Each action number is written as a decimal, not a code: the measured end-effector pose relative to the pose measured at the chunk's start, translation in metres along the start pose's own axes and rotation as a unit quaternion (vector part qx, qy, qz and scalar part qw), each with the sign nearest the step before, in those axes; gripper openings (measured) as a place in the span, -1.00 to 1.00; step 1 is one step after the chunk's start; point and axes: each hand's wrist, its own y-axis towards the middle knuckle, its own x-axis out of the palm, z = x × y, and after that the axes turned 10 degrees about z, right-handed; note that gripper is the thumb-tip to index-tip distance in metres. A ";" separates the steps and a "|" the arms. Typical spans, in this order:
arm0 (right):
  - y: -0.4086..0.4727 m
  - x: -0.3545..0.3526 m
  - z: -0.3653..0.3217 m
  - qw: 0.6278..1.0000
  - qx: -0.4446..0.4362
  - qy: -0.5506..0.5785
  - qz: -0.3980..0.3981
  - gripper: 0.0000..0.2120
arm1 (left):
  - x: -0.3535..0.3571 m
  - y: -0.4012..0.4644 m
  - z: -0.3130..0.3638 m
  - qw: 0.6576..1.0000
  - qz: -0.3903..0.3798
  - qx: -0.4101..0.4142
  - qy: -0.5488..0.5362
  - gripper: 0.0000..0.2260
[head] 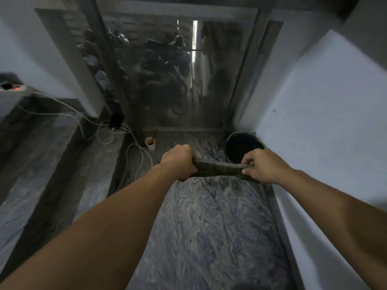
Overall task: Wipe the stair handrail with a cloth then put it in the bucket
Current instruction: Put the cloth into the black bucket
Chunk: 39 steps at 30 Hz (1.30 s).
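Observation:
A dark green cloth (217, 168) is stretched and twisted between both my hands above the marbled floor. My left hand (180, 162) is fisted around its left end. My right hand (261, 166) pinches and grips its right end. Just beyond my right hand, a dark bucket (243, 147) stands in the far right corner against the white wall, with dark liquid inside. No handrail shows in this view.
A small white cup (150, 143) with a stick in it stands on the floor left of the bucket. White cables (129, 151) trail over the steps at left from a black plug (116, 120). A glass door (167, 76) closes the far end; a white wall (326, 130) runs along the right.

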 end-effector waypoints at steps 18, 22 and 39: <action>0.267 0.111 0.162 0.986 0.163 0.041 0.004 -0.94 | 0.135 0.360 0.022 0.988 -0.102 0.107 0.042 -0.75; 0.304 0.135 0.203 0.982 0.181 0.042 0.009 -0.95 | 0.175 0.414 0.040 0.987 -0.106 0.119 0.036 -0.72; 0.367 0.171 0.280 0.952 0.282 0.105 0.062 -0.80 | 0.254 0.519 0.093 0.972 -0.174 0.104 -0.115 -0.55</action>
